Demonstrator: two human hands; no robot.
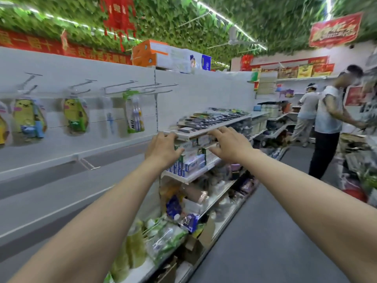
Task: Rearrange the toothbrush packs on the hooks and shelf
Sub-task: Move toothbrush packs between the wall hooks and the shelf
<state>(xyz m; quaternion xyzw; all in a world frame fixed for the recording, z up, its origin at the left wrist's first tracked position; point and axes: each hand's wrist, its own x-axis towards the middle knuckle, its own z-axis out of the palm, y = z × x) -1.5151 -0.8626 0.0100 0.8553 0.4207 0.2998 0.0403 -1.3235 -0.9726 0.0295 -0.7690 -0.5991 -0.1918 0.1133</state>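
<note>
I have both arms stretched toward the upper shelf (pixel 234 123), where flat toothbrush packs (pixel 204 119) lie in overlapping rows, dark-backed and spread along the board. My left hand (pixel 163 149) is at the near corner of that shelf, fingers loosely bent at the front edge. My right hand (pixel 231 145) is just beside it, fingers spread and reaching the same edge. Neither grip is on anything: both are apart and empty, and I cannot tell whether the fingertips actually touch the shelf lip.

To the left, on the white back panel, a green-topped toothbrush pack (pixel 134 114) hangs from a hook, with yellow cartoon packs (pixel 75 115) further along. Several bare hooks (pixel 161 86) stick out between the hanging stock and the shelf. Toothpaste boxes (pixel 193 163) are stacked on the shelf below my hands. Two people (pixel 328 119) stand well apart down the aisle.

I judge this as the reach-in step: the hands are arriving at the flat packs, with nothing lifted yet. The next move calls for lifting the hands over the shelf edge, pinching one of the nearest packs by its card, and sliding it out without dragging its overlapping neighbours off the front. If it is to hang, the punched hole must then be lined up with a bare hook, which is thin and hard to judge in this blurred view.
</note>
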